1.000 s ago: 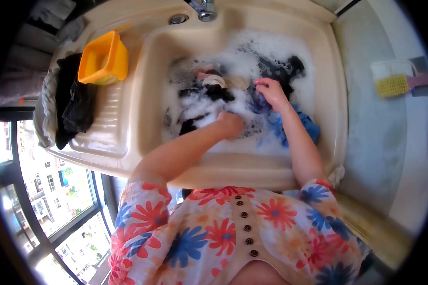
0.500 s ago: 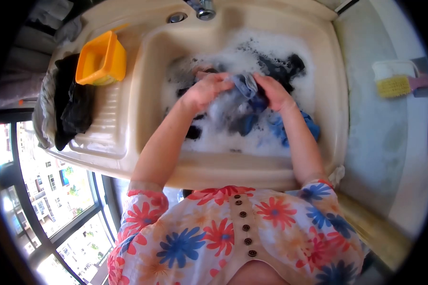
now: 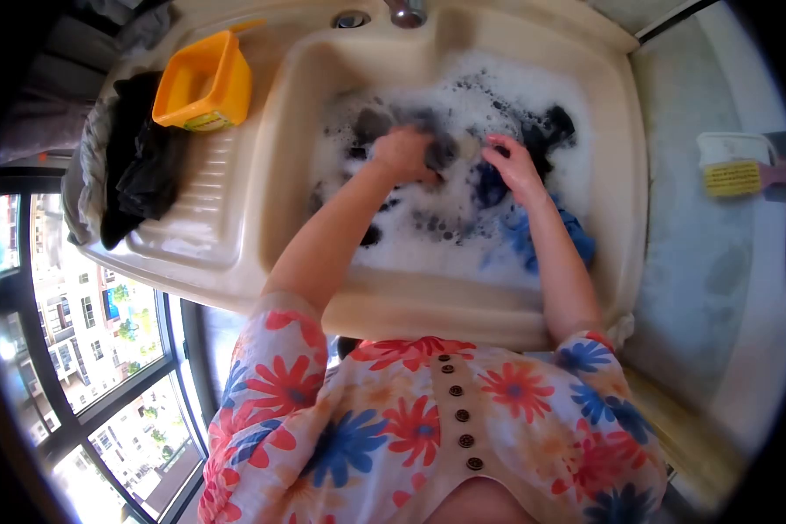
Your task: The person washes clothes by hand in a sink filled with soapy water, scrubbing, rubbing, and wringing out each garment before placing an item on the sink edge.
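Head view: right hand (image 3: pixel 517 169) narrowly parted, left hand (image 3: pixel 402 152) at grey cloth (image 3: pixel 446 150), grip I cannot tell. Soft, likely heavy, slippery; best bunched mid-fabric.

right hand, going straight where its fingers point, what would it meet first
The right hand would likely meet the beige cloth in the suds first, then the dark grey cloth; depth is unclear.

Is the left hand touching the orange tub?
Apart. The head view shows the left hand among the suds, with beige sink between it and the orange tub.
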Action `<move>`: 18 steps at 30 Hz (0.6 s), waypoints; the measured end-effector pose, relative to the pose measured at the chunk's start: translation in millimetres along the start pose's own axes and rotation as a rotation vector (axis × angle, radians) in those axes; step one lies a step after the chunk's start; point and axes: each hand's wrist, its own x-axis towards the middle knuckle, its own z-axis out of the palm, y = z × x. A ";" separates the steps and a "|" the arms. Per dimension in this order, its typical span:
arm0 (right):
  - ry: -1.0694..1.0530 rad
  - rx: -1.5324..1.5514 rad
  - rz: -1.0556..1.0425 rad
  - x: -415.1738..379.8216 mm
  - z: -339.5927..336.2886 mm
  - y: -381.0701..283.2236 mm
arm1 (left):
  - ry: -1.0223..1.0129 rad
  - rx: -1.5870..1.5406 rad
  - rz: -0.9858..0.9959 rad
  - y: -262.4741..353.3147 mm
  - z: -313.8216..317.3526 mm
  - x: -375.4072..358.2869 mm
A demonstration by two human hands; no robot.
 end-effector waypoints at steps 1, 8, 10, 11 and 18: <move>0.016 -0.093 -0.052 -0.7 -0.3 -0.8 | 0.006 -0.064 -0.013 -4.1 0.0 3.8; -0.045 -0.839 -0.138 -5.8 -23.4 1.7 | 0.120 -1.028 -0.112 -49.5 -32.8 1.1; -0.141 -0.845 -0.044 0.3 -31.0 2.5 | 0.192 -1.106 -0.095 -43.2 -62.3 -14.4; -0.192 -0.851 0.001 3.1 -32.7 1.4 | 0.234 -1.062 -0.084 -40.7 -72.3 -19.6; -0.254 0.418 0.127 3.5 -11.6 -125.5 | 0.259 -1.003 0.088 -28.2 -129.7 -46.1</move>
